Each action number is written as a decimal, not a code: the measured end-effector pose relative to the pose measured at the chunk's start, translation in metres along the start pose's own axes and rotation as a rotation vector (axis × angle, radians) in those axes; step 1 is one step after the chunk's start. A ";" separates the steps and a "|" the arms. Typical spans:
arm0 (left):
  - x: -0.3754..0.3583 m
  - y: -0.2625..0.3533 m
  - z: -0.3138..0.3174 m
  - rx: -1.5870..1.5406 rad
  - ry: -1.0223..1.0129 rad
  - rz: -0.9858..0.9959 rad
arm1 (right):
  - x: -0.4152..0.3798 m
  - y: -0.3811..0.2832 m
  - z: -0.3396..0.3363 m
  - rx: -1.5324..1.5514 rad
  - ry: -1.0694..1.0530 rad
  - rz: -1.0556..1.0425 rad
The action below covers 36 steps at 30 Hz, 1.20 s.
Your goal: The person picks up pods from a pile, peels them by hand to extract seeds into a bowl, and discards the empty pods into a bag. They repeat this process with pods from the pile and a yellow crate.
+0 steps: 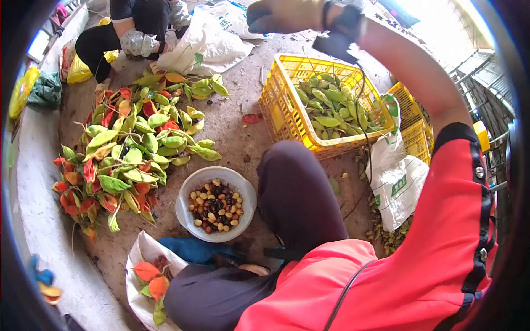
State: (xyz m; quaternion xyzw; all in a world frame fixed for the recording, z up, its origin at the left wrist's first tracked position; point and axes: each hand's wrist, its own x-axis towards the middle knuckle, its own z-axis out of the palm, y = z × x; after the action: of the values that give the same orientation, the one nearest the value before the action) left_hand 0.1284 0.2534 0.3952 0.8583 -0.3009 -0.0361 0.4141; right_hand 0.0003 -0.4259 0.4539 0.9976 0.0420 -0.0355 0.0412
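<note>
My right hand [284, 16], in a beige glove with grey-blue fingertips, is raised at the top edge. Its fingers look curled together; anything in them is hidden. At the lower left edge, blue and tan fingertips of my gloved left hand [46, 280] show partly, blurred, beside the pale ledge. A large heap of green and red pods [132, 149] lies on the floor. Right of it, a white bowl [251, 201] holds brown and cream seeds [216, 207]. Green pods [334, 105] fill part of a yellow crate [317, 144] below my right hand.
Another person [141, 41] sits at upper left beside a white sack [207, 49]. An open white sack [135, 276] with orange pods lies by my knee. More yellow crates [418, 138] and a white-green sack [398, 190] are on the right. A dark cable hangs over the crate.
</note>
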 end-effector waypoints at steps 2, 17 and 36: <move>0.032 0.023 -0.054 -0.315 0.048 -0.122 | 0.025 0.048 0.088 -0.052 0.117 0.098; 0.100 0.014 0.237 -0.571 -0.326 -0.695 | 0.035 0.074 0.527 0.138 -0.595 0.972; 0.054 0.008 0.532 -0.896 -0.112 -0.938 | -0.021 -0.115 0.422 0.887 0.371 0.577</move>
State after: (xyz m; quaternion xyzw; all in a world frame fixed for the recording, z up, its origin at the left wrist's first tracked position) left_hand 0.0031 -0.1466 0.0630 0.6396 0.1288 -0.3797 0.6559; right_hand -0.0594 -0.3499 0.0268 0.8800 -0.2451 0.1390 -0.3823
